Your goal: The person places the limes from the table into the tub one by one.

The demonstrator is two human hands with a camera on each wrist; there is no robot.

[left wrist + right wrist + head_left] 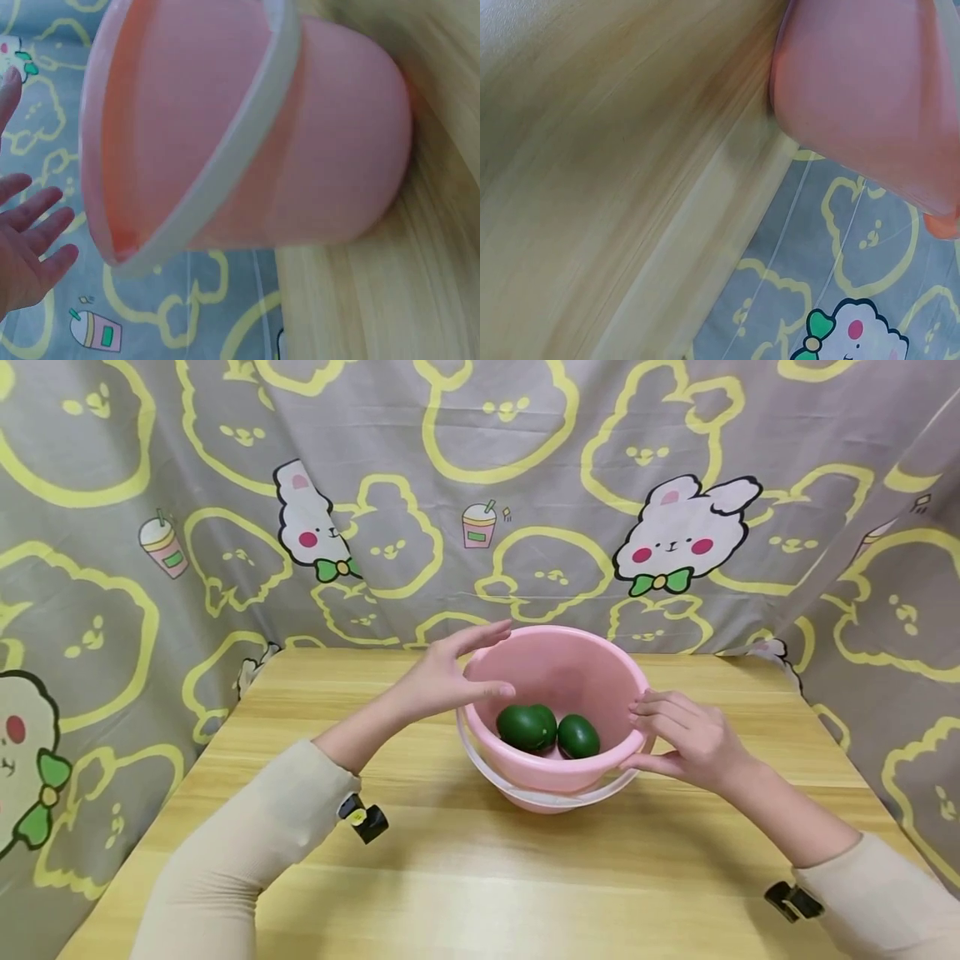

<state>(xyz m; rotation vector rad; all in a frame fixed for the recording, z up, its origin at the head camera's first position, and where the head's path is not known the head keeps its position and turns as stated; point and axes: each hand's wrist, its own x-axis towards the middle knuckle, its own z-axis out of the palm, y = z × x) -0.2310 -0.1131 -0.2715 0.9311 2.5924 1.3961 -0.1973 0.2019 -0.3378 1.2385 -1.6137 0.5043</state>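
A pink bucket (562, 664) stands on the wooden table, its white handle (225, 172) hanging down across the near side. Inside at the bottom lie dark green, smooth oval fruits that look like avocados (578, 737), at least two of them. My right hand (693, 739) holds the bucket's right rim, fingertips over the inner edge and thumb along the outside. At the left rim my left hand (442, 677) is spread with straight fingers, the thumb over the opening. In the left wrist view those fingers show apart from the rim. The right wrist view does not show the right hand.
The wooden table (480, 877) runs back to a grey curtain (540, 585) printed with yellow outlines and rabbit faces. This cloth also hangs along both sides. Small black clips (363, 818) sit at the sleeve cuffs.
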